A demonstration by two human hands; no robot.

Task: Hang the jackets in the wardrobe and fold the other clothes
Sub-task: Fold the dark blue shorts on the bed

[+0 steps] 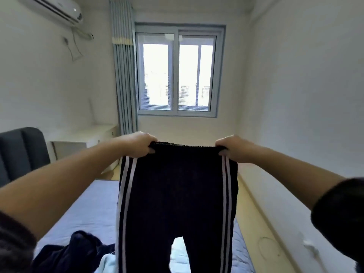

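Trousers (177,194) hang in the air above the bed (92,203), waistband uppermost. Left grip (137,144) is clamped on the waistband corner at 9 o'clock. Right grip (234,149) is clamped on the corner at 3 o'clock. The long axis runs 12 to 6, with the legs hanging below both grips. Grips are level and equally near. Lowering toward 6 should lay the trousers flat for folding.

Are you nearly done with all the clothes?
Not nearly. No folded pile or hung jacket shows. The left hand and right hand hold the striped dark trousers up by the waistband, unfolded. A crumpled navy garment and a pale blue piece lie on the bed, unfolded.
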